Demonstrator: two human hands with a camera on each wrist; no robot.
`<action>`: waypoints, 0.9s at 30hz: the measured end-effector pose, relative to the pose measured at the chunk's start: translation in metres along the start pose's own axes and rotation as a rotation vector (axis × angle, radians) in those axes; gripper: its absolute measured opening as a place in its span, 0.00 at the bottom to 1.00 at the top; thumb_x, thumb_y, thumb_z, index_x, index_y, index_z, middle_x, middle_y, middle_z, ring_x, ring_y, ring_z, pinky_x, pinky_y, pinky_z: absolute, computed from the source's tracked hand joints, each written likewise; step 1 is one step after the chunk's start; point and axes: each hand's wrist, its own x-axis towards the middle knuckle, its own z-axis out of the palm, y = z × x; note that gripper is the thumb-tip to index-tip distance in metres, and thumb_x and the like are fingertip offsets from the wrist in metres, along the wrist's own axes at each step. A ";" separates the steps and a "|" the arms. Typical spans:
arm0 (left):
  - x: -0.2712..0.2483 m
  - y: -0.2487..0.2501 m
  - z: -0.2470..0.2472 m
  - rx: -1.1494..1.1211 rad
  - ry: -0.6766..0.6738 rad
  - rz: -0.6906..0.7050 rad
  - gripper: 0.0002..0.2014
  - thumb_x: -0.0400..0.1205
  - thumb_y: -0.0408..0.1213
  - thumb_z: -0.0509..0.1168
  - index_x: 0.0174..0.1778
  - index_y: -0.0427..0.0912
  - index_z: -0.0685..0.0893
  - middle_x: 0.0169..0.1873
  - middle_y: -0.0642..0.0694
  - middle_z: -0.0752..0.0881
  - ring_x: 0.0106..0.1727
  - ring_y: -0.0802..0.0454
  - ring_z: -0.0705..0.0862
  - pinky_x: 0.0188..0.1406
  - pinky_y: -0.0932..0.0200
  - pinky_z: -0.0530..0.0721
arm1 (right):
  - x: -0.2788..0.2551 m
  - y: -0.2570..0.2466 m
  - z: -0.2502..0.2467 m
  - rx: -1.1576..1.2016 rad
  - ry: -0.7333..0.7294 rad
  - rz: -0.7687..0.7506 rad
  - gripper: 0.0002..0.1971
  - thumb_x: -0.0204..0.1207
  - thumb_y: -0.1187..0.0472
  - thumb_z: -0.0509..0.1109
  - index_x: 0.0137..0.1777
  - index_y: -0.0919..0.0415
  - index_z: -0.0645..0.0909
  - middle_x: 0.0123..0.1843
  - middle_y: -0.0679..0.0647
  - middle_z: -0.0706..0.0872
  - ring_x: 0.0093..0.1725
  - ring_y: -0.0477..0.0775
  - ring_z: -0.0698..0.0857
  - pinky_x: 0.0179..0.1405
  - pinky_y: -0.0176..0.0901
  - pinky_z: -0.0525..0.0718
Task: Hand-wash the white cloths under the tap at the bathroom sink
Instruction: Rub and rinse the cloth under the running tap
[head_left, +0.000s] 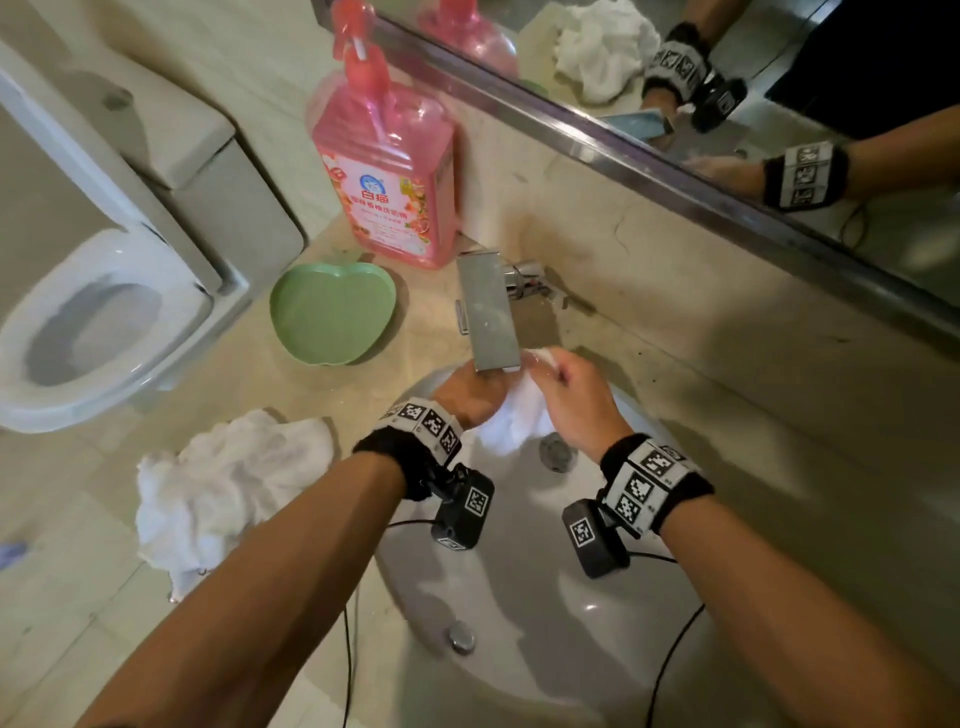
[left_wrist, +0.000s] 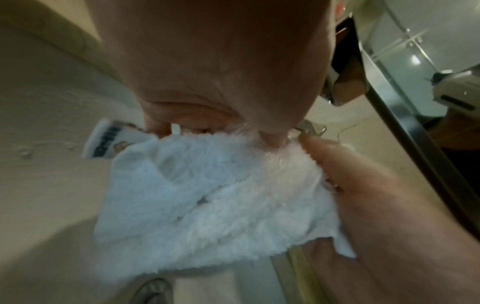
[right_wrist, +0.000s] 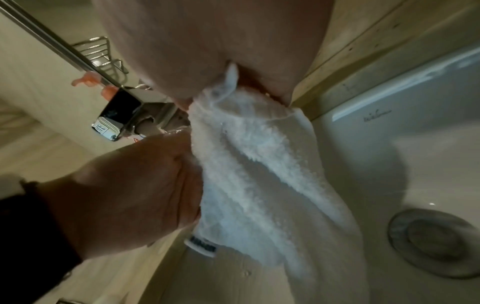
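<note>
Hands: both hands meet under the tap, over the back of the sink. Left hand and right hand each clamp the top edge of one cloth, close together, almost touching.
Grip, left wrist view: left hand has fingers curled over the cloth; right hand pinches its far side.
Grip, right wrist view: right hand bunches the cloth at its upper end; left hand presses against its side.
Cloth: hangs down from the hands into the sink, a small label at one corner, just behind the drain.
Water: a thin glisten shows between the fingers in the left wrist view; I judge the tap is running, though the stream itself is hard to see.
Progress: washing of this cloth looks under way, probably rubbing or rinsing. Whether soap is on it cannot be told.
Left to do: a pile of white cloths lies on the counter left of the sink; wet or dry cannot be told.
Around the tap: a pink soap bottle stands behind and left of it, a green dish lies to its left, a mirror runs behind it, a toilet sits well to the left.
In the way: the tap's flat spout overhangs the hands closely, so there is little room to lift the cloth.
</note>
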 end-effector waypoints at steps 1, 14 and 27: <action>0.001 0.001 0.002 -0.013 -0.009 -0.010 0.20 0.88 0.50 0.58 0.66 0.40 0.82 0.61 0.40 0.85 0.60 0.43 0.84 0.55 0.60 0.80 | -0.001 0.003 -0.001 -0.004 0.020 -0.012 0.12 0.85 0.44 0.64 0.44 0.46 0.84 0.30 0.44 0.77 0.28 0.41 0.72 0.28 0.36 0.71; -0.042 -0.025 -0.072 0.036 0.038 0.071 0.09 0.80 0.44 0.69 0.53 0.47 0.80 0.43 0.50 0.87 0.43 0.49 0.87 0.36 0.56 0.84 | 0.018 -0.034 0.055 -0.090 -0.168 -0.069 0.12 0.82 0.67 0.64 0.55 0.64 0.89 0.41 0.64 0.90 0.42 0.63 0.90 0.40 0.47 0.84; -0.019 -0.016 -0.043 0.050 -0.019 0.192 0.14 0.85 0.42 0.67 0.64 0.40 0.84 0.55 0.45 0.88 0.52 0.49 0.85 0.53 0.52 0.84 | 0.008 -0.011 0.020 -0.149 -0.317 0.022 0.14 0.78 0.44 0.74 0.48 0.55 0.89 0.39 0.51 0.89 0.40 0.48 0.85 0.41 0.45 0.80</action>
